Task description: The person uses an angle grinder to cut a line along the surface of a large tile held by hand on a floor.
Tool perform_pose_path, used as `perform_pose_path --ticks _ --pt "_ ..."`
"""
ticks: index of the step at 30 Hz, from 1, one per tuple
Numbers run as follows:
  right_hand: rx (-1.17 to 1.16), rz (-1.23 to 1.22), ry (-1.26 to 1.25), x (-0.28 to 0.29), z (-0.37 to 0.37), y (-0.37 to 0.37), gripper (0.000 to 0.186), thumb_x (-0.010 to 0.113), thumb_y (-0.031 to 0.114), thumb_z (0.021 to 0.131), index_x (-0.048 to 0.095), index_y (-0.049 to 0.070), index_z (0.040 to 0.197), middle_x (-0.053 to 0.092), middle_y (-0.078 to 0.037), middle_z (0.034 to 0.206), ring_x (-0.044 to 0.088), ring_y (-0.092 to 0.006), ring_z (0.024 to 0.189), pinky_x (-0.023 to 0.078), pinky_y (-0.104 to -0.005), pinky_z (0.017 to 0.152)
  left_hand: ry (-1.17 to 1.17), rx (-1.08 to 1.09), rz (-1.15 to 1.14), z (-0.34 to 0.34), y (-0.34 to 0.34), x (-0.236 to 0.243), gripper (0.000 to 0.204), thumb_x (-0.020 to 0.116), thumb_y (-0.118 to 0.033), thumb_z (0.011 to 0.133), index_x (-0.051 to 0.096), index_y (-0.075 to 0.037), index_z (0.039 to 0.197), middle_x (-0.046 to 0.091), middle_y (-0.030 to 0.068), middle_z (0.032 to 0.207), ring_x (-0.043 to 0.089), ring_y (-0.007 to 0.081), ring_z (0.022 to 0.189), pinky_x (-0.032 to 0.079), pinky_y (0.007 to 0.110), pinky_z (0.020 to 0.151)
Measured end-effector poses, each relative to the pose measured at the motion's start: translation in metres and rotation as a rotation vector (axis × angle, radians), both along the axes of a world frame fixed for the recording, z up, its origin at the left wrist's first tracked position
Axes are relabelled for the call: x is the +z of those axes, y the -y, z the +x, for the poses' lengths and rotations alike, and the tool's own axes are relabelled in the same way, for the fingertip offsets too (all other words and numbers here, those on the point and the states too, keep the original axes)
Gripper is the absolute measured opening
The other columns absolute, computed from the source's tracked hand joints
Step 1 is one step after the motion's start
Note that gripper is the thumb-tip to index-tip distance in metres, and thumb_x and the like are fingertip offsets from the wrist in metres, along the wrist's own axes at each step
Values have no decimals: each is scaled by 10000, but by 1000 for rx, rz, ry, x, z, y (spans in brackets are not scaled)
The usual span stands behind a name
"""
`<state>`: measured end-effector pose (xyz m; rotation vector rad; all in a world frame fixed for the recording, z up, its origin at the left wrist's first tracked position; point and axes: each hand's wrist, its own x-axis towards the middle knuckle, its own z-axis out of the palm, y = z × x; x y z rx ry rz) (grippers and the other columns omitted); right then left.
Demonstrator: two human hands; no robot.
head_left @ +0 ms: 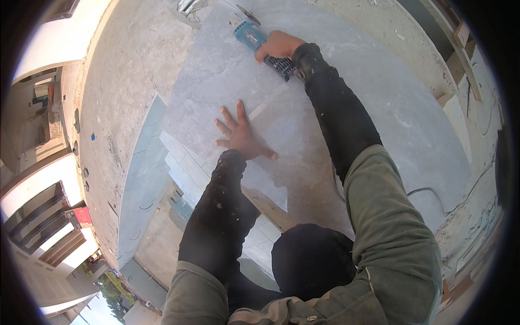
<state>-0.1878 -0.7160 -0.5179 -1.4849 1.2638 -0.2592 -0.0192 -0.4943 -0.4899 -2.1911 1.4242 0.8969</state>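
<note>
Reaching forward, right hand: fingers round blue grinder. Left hand: fingers splayed on grey slab.

Slab: wide free room right of the right sleeve, center right to upper right. Grinder in right hand blocks top center; its disc juts toward top edge. Left hand, spread on slab mid-frame, blocks its patch; gap between hands, upper center, passable. Left sleeve bars lower center-left; knee, bottom center, fills space between arms. Cord, lower right, could snag. Timber bounds far upper right. Floor, upper left, gives open passage.
</note>
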Motion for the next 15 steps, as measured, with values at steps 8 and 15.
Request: perform_pose_path --ticks 8,15 --pt "6 -18 -17 2 1 5 626 852 366 651 761 -105 1053 749 -219 977 707 -331 795 543 -420 736 -4 6 0 -4 0 2 1801 1079 -374 360 -109 -279 1710 -230 288 1729 -147 566 1594 74 874 1148" --pt "-7 35 48 0 1 2 533 863 323 652 765 -91 972 728 -176 872 677 -295 729 522 -399 691 13 -2 -12 -2 0 0 1871 1107 -401 299 -122 -274 1703 -251 303 1715 -159 596 1577 116 881 1127"
